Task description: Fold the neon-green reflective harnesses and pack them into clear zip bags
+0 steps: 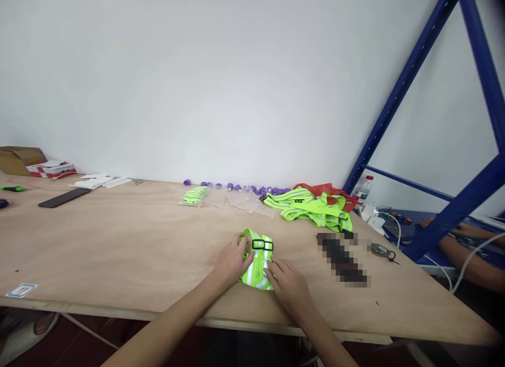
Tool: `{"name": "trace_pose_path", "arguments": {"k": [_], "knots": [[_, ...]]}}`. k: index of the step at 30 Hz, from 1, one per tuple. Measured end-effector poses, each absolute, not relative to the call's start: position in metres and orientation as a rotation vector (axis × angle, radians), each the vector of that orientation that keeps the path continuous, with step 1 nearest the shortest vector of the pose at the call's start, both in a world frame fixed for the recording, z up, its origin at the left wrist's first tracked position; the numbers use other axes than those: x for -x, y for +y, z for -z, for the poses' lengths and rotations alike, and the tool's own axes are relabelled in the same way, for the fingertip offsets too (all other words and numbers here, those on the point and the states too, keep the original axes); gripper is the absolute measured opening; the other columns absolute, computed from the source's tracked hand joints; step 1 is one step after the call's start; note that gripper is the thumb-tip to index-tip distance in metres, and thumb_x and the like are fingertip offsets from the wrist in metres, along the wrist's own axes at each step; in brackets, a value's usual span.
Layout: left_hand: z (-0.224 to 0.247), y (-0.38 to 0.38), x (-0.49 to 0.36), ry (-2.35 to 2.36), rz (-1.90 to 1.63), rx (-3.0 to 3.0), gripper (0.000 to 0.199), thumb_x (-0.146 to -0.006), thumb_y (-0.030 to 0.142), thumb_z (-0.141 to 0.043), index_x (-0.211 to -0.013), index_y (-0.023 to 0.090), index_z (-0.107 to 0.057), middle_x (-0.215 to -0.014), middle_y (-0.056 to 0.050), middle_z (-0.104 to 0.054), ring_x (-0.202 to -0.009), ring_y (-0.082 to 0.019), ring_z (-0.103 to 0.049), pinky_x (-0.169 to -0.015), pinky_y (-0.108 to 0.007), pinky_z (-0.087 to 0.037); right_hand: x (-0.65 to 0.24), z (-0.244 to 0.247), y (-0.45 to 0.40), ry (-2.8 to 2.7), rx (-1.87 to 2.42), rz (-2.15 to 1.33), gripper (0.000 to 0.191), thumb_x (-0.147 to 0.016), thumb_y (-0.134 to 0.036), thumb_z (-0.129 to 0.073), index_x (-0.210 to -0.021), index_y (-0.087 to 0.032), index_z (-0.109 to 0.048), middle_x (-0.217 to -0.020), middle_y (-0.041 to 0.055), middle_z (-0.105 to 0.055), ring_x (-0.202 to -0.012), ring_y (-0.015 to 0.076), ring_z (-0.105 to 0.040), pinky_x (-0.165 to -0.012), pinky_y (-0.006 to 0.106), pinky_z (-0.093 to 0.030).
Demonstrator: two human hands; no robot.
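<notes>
**Plain wall, wooden table, blue rack**

A bare white wall [205,78] stands behind a long plywood table [118,246]. A blue metal rack [430,46] rises at the right. Dark red floor [98,335] shows below the table's front edge. The light is even.
</notes>
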State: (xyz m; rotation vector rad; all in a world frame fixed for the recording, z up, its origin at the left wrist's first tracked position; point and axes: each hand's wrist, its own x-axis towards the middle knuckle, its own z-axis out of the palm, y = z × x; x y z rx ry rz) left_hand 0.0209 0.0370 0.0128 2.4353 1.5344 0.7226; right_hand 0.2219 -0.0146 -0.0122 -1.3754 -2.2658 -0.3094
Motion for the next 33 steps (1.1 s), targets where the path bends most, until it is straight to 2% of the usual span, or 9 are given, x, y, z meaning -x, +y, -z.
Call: {"name": "trace_pose_path", "arguments": {"k": [3, 5, 10, 12, 14, 17, 22, 28, 33], "knots": [[-0.011, 0.037, -0.023, 1.447, -0.784, -2.391, 0.032, -0.096, 0.027, -0.046, -0.127, 0.02, -0.049, -0.152, -0.016, -0.041, -0.1, -0.025, -0.07, -0.08, -0.038, -0.057, -0.225, 0.009, -0.019, -2.294, 1.344, 0.299, 0.03, -0.103, -0.028, -0.042, -0.113, -0.019, -0.069, -0.11, 0.0112, -0.073, -0.098, 0.0259, -0.067, -0.085, 0.038, -0.055], [-0.007, 0.037, -0.026, 1.349, -0.852, -2.358, 0.038, -0.096, 0.026, -0.046, -0.133, 0.021, -0.045, -0.156, -0.016, -0.038, -0.111, -0.026, -0.067, -0.088, -0.04, -0.056, -0.227, 0.008, -0.021, -2.28, 1.346, 0.272, 0.03, -0.101, -0.029, -0.045, -0.117, -0.019, -0.069, -0.118, 0.0128, -0.071, -0.103, 0.0269, -0.066, -0.089, 0.04, -0.055], [-0.001, 0.044, -0.039, 1.213, -1.024, -2.219, 0.062, -0.09, 0.029, -0.057, -0.146, 0.018, -0.033, -0.154, -0.016, -0.043, -0.141, -0.026, -0.044, -0.112, -0.044, -0.041, -0.23, 0.012, -0.019, -2.261, 1.353, 0.182, 0.029, -0.099, -0.029, -0.05, -0.118, -0.02, -0.07, -0.13, 0.0138, -0.066, -0.115, 0.0281, -0.065, -0.095, 0.043, -0.055], [-0.004, 0.049, -0.043, 1.246, -1.024, -2.147, 0.068, -0.087, 0.028, -0.061, -0.147, 0.017, -0.033, -0.151, -0.017, -0.047, -0.139, -0.027, -0.047, -0.111, -0.044, -0.041, -0.231, 0.015, -0.017, -2.29, 1.333, 0.166, 0.03, -0.1, -0.029, -0.049, -0.119, -0.018, -0.069, -0.127, 0.0135, -0.068, -0.117, 0.0275, -0.065, -0.096, 0.043, -0.055], [-0.009, 0.054, -0.047, 1.283, -0.946, -2.079, 0.07, -0.084, 0.027, -0.064, -0.147, 0.014, -0.036, -0.14, -0.016, -0.058, -0.128, -0.028, -0.056, -0.105, -0.04, -0.046, -0.233, 0.016, -0.016, -2.315, 1.309, 0.171, 0.031, -0.1, -0.028, -0.047, -0.121, -0.016, -0.068, -0.125, 0.014, -0.07, -0.12, 0.0274, -0.064, -0.099, 0.043, -0.054], [-0.017, 0.059, -0.05, 1.307, -0.824, -2.039, 0.071, -0.082, 0.028, -0.066, -0.147, 0.014, -0.04, -0.128, -0.014, -0.066, -0.114, -0.027, -0.064, -0.096, -0.036, -0.049, -0.234, 0.016, -0.016, -2.334, 1.302, 0.183, 0.033, -0.101, -0.028, -0.045, -0.122, -0.014, -0.067, -0.126, 0.0146, -0.069, -0.122, 0.0279, -0.063, -0.1, 0.043, -0.053], [-0.023, 0.061, -0.05, 1.301, -0.756, -2.11, 0.06, -0.078, 0.027, -0.07, -0.134, 0.02, -0.052, -0.127, -0.01, -0.065, -0.115, -0.027, -0.062, -0.098, -0.036, -0.047, -0.233, 0.014, -0.017, -2.335, 1.331, 0.138, 0.032, -0.101, -0.028, -0.045, -0.121, -0.015, -0.067, -0.125, 0.0148, -0.07, -0.123, 0.029, -0.062, -0.099, 0.044, -0.053], [-0.026, 0.059, -0.05, 1.259, -0.739, -2.38, 0.067, -0.08, 0.021, -0.068, -0.142, 0.025, -0.043, -0.152, -0.01, -0.041, -0.131, -0.028, -0.05, -0.104, -0.039, -0.045, -0.231, 0.013, -0.017, -2.322, 1.385, 0.05, 0.029, -0.101, -0.028, -0.048, -0.119, -0.015, -0.066, -0.124, 0.0146, -0.07, -0.116, 0.0288, -0.066, -0.098, 0.044, -0.053], [-0.023, 0.064, -0.049, 1.29, -0.589, -2.577, 0.041, -0.087, 0.029, -0.065, -0.128, 0.029, -0.06, -0.149, -0.009, -0.045, -0.129, -0.031, -0.051, -0.105, -0.045, -0.044, -0.229, 0.01, -0.017, -2.316, 1.395, 0.021, 0.031, -0.101, -0.03, -0.046, -0.117, -0.014, -0.067, -0.121, 0.0147, -0.071, -0.114, 0.0284, -0.066, -0.098, 0.043, -0.053]]}}
